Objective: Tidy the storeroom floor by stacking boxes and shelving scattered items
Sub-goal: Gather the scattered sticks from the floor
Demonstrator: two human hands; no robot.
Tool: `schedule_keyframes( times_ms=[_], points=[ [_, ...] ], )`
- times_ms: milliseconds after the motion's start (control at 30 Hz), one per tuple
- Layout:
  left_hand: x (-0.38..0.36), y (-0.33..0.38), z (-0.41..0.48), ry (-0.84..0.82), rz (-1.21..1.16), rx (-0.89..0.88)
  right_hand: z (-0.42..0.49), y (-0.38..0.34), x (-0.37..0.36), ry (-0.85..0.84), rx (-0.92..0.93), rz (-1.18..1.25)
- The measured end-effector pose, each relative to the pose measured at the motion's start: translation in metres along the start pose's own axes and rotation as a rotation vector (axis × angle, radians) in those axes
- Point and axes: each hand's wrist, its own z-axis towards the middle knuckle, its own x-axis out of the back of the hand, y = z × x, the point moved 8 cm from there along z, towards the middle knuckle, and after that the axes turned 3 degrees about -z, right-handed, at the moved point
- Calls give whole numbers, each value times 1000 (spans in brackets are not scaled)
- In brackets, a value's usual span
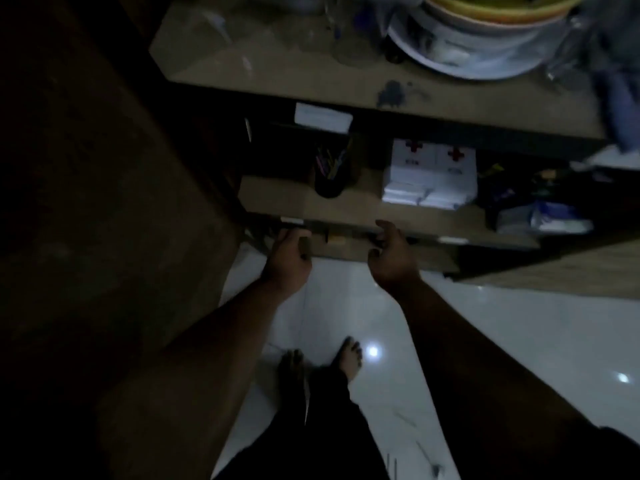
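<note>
Down low, at the bottom of the shelf rack (pixel 346 206), there is a flat brown piece (pixel 349 249) just above the floor. It is too dark to tell if it is a box or the lowest board of the rack. Both hands are at it.

The left hand (pixel 289 259) is at its left end. The fingers are curled in, and a small dark bit shows by the thumb. I cannot tell if the hand is holding anything. The right hand (pixel 393 258) is in front of the middle of the brown piece. Its thumb sticks up and its fingers are bent a little and loose. I see nothing in it, and I cannot tell if it touches the brown piece.

On the board just above the hands stand a dark cup of pens (pixel 330 173) and some white boxes with red crosses (pixel 431 168). The cup is to the left of the boxes. Some bags (pixel 543 218) lie to the right (they are blurry). A small white box (pixel 323 117) sits higher up, above the cup. On the top board is a pile of plates (pixel 485 36).

Below the hands is a shiny white floor (pixel 502 323). Two bare feet (pixel 349 358) stand on it, close together. A dark brown wall (pixel 86 202) fills the left side.
</note>
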Motion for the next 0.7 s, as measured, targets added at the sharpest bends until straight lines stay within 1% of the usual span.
schedule_keyframes(
  times_ms=[67, 133, 167, 233, 267, 367, 433, 600, 700],
  points=[
    [-2, 10, -38, -115, 63, -27, -36, 14, 23, -8, 53, -142],
    [-11, 24, -66, -311, 173, -73, -65, 31, 43, -34, 127, -269],
    [-18, 29, -73, -406, 234, -90, -79, 37, 58, -67, 119, -307],
    [-30, 40, -84, -553, 289, -119, -109, 39, 94, -132, -32, -294],
    [-33, 49, -88, -592, 295, -140, -122, 44, 109, -162, -101, -262],
    [-45, 75, -89, -639, 319, -158, -158, 55, 157, -113, -243, -209],
    [-54, 90, -91, -660, 311, -158, -180, 59, 183, -56, -277, -192],
    [-75, 122, -102, -605, 260, -207, -214, 76, 221, 5, -379, -160],
    [-81, 143, -111, -578, 211, -218, -219, 81, 230, 20, -372, -199]
  ],
)
